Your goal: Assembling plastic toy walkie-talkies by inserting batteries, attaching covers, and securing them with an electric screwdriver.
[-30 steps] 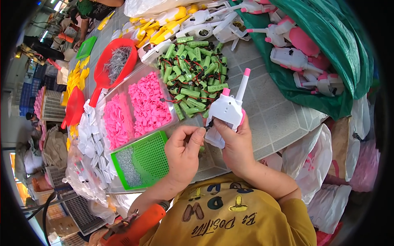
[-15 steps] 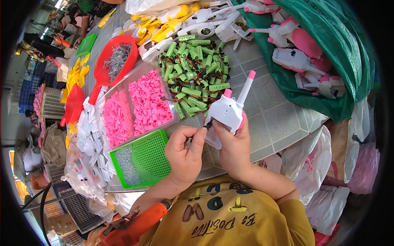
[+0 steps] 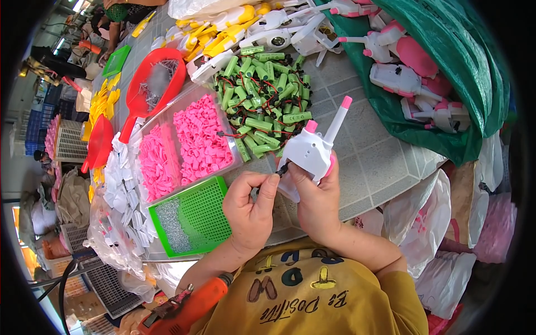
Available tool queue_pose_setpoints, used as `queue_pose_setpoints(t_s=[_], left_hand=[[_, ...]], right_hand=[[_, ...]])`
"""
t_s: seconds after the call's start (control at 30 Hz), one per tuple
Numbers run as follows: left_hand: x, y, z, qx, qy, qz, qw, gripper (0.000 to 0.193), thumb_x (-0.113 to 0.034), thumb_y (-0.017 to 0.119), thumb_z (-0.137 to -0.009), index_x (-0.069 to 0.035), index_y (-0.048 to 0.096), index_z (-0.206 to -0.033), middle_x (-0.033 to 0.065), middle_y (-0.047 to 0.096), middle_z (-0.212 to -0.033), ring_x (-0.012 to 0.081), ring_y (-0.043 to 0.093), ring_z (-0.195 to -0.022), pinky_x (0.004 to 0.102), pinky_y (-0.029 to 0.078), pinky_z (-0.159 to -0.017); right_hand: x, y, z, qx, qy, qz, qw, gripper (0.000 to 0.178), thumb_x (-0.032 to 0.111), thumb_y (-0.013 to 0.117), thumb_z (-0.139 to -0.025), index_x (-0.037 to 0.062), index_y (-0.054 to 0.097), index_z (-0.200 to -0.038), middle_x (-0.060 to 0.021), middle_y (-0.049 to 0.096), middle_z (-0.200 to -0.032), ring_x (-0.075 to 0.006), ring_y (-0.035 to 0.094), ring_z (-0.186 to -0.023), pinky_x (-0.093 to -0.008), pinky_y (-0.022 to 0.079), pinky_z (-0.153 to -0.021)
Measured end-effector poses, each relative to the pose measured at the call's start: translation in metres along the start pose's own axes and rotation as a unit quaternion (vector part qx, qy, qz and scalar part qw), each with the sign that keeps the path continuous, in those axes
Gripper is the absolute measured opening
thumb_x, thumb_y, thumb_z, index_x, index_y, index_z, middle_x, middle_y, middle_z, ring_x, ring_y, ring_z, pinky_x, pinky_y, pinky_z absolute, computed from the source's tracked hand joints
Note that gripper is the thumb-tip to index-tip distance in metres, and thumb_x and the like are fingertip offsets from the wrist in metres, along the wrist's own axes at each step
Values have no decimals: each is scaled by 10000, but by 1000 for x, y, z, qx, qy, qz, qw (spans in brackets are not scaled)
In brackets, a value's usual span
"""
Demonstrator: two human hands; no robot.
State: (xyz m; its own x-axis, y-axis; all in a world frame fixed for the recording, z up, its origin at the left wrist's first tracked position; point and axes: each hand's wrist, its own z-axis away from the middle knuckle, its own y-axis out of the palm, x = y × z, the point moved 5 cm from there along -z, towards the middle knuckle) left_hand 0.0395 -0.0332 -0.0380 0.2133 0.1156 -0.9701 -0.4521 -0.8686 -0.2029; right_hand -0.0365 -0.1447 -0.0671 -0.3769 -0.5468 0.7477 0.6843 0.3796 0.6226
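My right hand [image 3: 320,202] grips a white plastic toy housing [image 3: 307,154] with a pink-tipped tube rising from it and a second pink cap beside the tube. My left hand [image 3: 249,207] is closed at the housing's left side, thumb and forefinger pinching a small black connector [image 3: 283,169]. Whether a wire runs from it into the housing is hidden by the fingers. Just beyond my hands lies a heap of green battery cells [image 3: 262,103] with red and black wires.
Left of the batteries are a clear two-part bin [image 3: 237,151] of pink pieces, a green tray [image 3: 209,209] with small metal parts and a red scoop [image 3: 134,100]. A green sack [image 3: 469,72] of white-and-pink toys stands right. An orange power tool [image 3: 195,307] sits near my left forearm.
The toy's tube has tipped very slightly to the right. Both hands keep the same hold, with only a tiny shift of the left one.
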Motion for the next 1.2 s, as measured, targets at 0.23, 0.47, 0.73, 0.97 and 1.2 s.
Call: queue_pose_setpoints(t_s=[0.23, 0.47, 0.73, 0.97, 1.2], left_hand=[[0, 1, 0, 0, 0, -12, 1000, 123, -42, 758, -940, 18, 655, -908, 71, 670, -826, 144, 600, -749, 275, 477, -703], [-7, 4, -2, -5, 34, -53, 998, 110, -37, 763, -926, 11, 665, -924, 88, 662, -821, 182, 612, -731, 292, 486, -682], [-20, 4, 0, 4, 93, -112, 989, 126, -28, 773, -906, 4, 682, -987, 106, 678, -881, 231, 651, -770, 316, 519, -722], [-25, 3, 3, -6, 125, -126, 984, 174, -26, 800, -875, 7, 704, -1016, 123, 714, -931, 253, 687, -811, 326, 541, -738], [-31, 3, 3, -4, 121, -134, 984, 184, -17, 811, -860, 12, 717, -1016, 124, 740, -925, 255, 704, -805, 326, 550, -736]], right_hand=[[1, 0, 2, 3, -19, 37, 999, 465, 10, 679, -971, 77, 431, -1359, -28, 621, -1178, -102, 608, -1051, -278, 534, -861], [-3, -3, 6, 29, -30, 43, 998, 496, -40, 641, -969, 87, 389, -1376, -37, 601, -1213, -117, 608, -1081, -293, 545, -908], [6, -2, 9, 52, -103, 89, 989, 562, -105, 610, -951, 97, 353, -1408, -40, 576, -1220, -131, 607, -1105, -301, 547, -935], [7, -5, 7, 50, -98, 84, 990, 594, -117, 629, -937, 101, 360, -1420, -68, 584, -1260, -141, 616, -1138, -296, 543, -923], [6, -12, 9, 101, -167, 162, 967, 572, -50, 613, -995, 104, 313, -1457, -183, 554, -1450, -267, 625, -1243, -397, 526, -1010]])
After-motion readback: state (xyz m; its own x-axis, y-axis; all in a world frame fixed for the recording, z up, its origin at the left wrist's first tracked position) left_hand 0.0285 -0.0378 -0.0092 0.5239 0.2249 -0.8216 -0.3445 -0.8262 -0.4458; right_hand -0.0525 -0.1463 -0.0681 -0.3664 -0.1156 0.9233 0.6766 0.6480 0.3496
